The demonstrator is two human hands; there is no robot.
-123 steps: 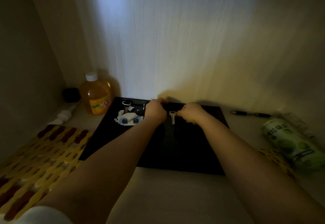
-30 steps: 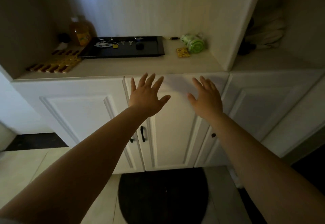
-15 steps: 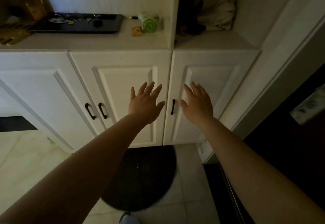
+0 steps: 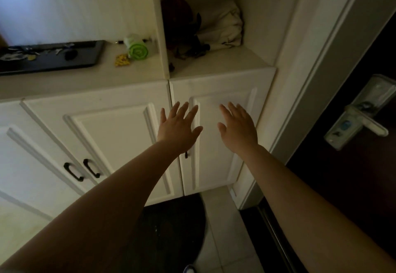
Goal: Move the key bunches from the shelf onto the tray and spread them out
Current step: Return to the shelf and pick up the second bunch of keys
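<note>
The black tray lies on the shelf at the upper left. Several keys and key fobs are spread along its far half, among them a dark fob and a white charm. My left hand and my right hand hover side by side in front of the white cabinet doors, well below and to the right of the tray. Both hands have their fingers spread and hold nothing.
A green roll and a small yellow item lie on the shelf right of the tray. Dark and white bundles fill the right niche. A dark door with a lever handle stands at the right. A dark mat covers the floor.
My hands left the tray and drew back empty. The view has pulled away from the shelf and swung right, so the tray now sits at the far upper left.
</note>
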